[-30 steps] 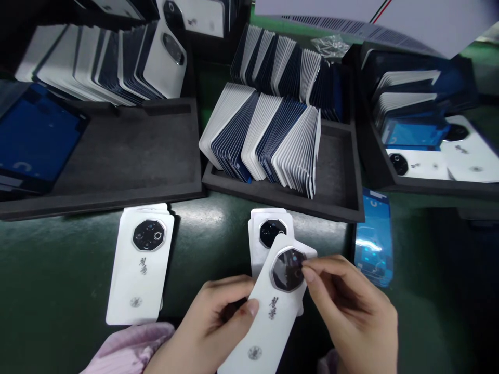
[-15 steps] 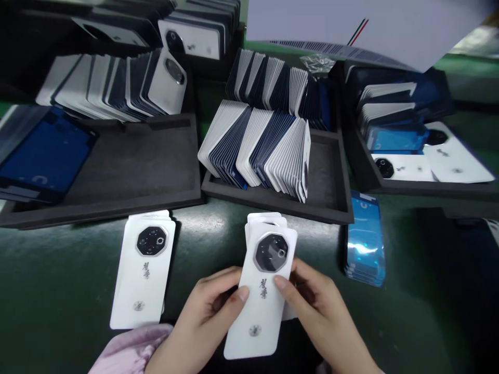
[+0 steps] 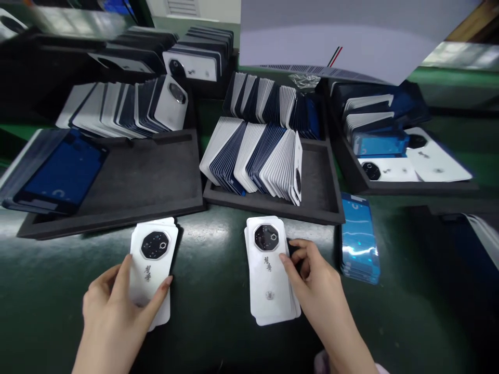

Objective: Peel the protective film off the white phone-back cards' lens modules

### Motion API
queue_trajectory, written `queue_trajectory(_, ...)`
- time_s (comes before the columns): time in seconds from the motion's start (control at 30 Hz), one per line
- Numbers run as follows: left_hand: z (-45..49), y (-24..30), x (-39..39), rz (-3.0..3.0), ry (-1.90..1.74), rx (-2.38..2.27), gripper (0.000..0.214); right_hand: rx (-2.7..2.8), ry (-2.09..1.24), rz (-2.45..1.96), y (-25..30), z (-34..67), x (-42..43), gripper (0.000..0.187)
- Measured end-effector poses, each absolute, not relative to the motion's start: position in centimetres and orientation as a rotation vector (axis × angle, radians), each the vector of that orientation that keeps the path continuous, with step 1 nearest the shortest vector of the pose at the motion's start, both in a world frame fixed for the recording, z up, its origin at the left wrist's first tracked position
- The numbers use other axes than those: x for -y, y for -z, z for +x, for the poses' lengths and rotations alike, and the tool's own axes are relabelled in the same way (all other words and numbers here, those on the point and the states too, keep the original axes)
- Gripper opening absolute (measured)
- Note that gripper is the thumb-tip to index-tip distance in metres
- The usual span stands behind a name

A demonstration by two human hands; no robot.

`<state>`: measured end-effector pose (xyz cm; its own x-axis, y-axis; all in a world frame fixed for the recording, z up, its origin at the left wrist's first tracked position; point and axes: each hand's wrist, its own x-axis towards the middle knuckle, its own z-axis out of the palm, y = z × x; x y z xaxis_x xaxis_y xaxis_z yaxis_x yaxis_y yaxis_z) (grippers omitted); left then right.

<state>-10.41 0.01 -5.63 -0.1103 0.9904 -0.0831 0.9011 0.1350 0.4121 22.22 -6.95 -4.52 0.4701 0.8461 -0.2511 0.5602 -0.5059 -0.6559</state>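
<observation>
My left hand (image 3: 117,304) spans a stack of white phone back covers on the left, index finger at one edge of the top phone back cover (image 3: 150,270) and thumb at the other. That cover has a black octagonal camera area and dark lettering. My right hand (image 3: 317,278) is at the right edge of a second stack; its thumb rests on the top cover (image 3: 268,278) and the other fingers curl beside the edge. Both stacks lie flat on the dark green table, slightly fanned.
Ahead stand black foam trays, a left one (image 3: 156,176) and a middle one (image 3: 315,176), with rows of white and dark blue covers. A right tray (image 3: 390,184) holds more covers. Blue film-faced panels (image 3: 358,239) are stacked right of my right hand. A white sheet (image 3: 351,36) overhangs the back.
The cover that both hands held tilted now lies straight on the right stack. My left hand has moved left to the other stack; my right hand stays beside the right one.
</observation>
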Motion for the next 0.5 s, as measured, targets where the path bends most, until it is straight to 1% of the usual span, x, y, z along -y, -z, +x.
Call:
queue_trajectory(0.1,-9.6,4.9,0.0,1.818,-0.356,-2.128,0.100,1.195,-0.714,-2.242,4.5,22.4,7.2,0.039)
queue_trajectory(0.13,-9.3,4.7,0.1,1.809,-0.389,-2.110,0.098,1.200,-0.689,-2.240,4.5,22.5,7.2,0.041)
queue_trajectory(0.17,-9.1,4.6,0.2,1.803,-0.431,-2.077,0.092,1.202,-0.660,-2.238,4.5,22.6,7.3,0.042)
queue_trajectory(0.23,-8.7,4.4,0.5,1.787,-0.506,-1.990,0.075,1.200,-0.601,-2.225,4.4,22.5,7.5,0.042)
queue_trajectory(0.27,-8.3,4.2,0.7,1.777,-0.543,-1.953,0.067,1.202,-0.575,-2.205,4.3,22.4,7.6,0.040)
queue_trajectory(0.33,-7.3,3.6,1.3,1.772,-0.621,-1.897,0.058,1.208,-0.557,-2.120,3.9,21.8,7.7,0.032)
queue_trajectory(0.4,-5.6,3.0,2.3,1.815,-0.693,-1.841,0.057,1.265,-0.660,-1.936,3.3,20.9,7.9,0.021)
queue_trajectory(0.5,-2.4,2.8,4.2,1.918,-0.765,-1.625,0.063,1.386,-1.011,-1.594,2.6,19.4,8.3,0.017)
